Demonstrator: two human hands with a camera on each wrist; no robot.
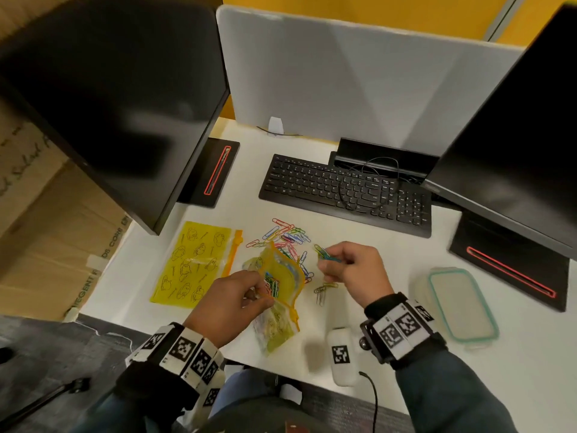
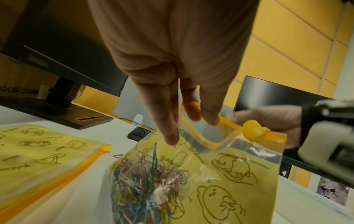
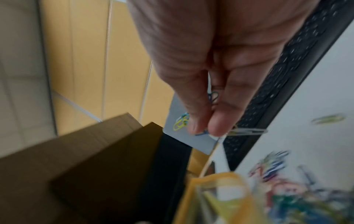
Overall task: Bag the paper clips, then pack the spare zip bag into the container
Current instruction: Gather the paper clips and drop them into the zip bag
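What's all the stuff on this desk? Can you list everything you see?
open zip bag: one, yellow, held up at the desk's front, clips inside
spare zip bag: one, yellow, flat at left
loose paper clips: many, mixed colours, mid-desk
container: one, clear with teal-rimmed lid on, right
keyboard: one, black, behind the clips
monitors: two, black, left and right
divider panel: one, grey, at back
white device: one, front edge
desk: one, white
left hand: holds the bag's mouth
right hand: pinches several clips
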